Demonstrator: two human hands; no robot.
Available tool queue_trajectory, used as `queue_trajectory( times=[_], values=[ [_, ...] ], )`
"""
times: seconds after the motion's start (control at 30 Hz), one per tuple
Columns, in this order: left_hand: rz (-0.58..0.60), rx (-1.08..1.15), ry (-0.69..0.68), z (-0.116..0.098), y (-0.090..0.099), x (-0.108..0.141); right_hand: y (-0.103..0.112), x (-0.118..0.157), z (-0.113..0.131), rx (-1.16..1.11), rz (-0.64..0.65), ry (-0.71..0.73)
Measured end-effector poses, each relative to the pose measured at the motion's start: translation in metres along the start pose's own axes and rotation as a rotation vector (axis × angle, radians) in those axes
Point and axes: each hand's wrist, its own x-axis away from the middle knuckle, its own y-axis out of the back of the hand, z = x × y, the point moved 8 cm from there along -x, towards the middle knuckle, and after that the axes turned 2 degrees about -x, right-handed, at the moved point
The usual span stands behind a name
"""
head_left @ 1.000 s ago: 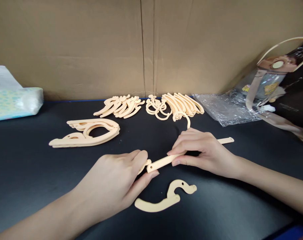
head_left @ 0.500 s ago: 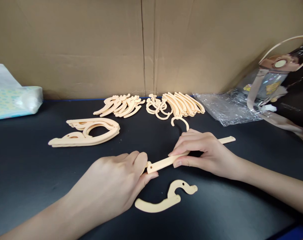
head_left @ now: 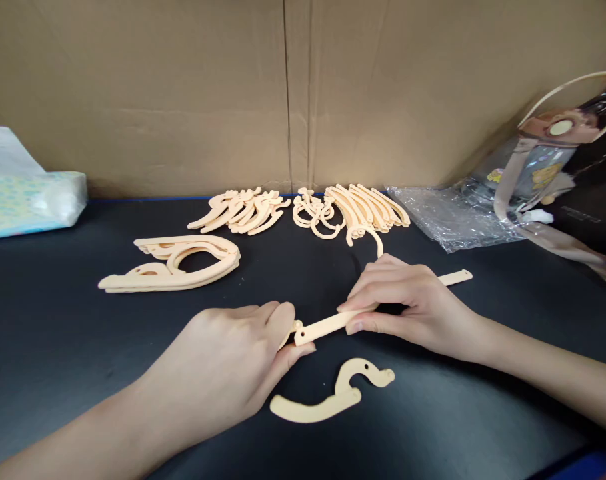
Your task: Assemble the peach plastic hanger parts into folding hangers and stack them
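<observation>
The hanger hook (head_left: 379,243) rising from the right hand (head_left: 407,293) sits slightly higher than half a second ago, shifted toward 1 o'clock, its curl now overlapping the hanger-strip pile (head_left: 355,208).

Tissue pack (head_left: 37,205), clear plastic (head_left: 435,212), bottle (head_left: 553,163)

Lighting: moderate, diffuse, apparently from overhead. Table (head_left: 463,427): dull grey sheen, lower right and left. Shadow: soft, dark, under right hand (head_left: 413,300). Glints: clear plastic sheet (head_left: 437,217). Edges: wide-angle stretch; bottle (head_left: 537,167) slanted, smeared. Soft detail: wrapped pack (head_left: 27,203). Centre: fairly crisp.
</observation>
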Motion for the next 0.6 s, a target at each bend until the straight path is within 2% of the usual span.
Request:
queue_trajectory(
  times=[0.6],
  values=[
    [-0.021,0.026,-0.001,-0.0026,0.0040,-0.0014,-0.0015,0.0000,0.0006,0.027,0.025,0.031]
  ],
)
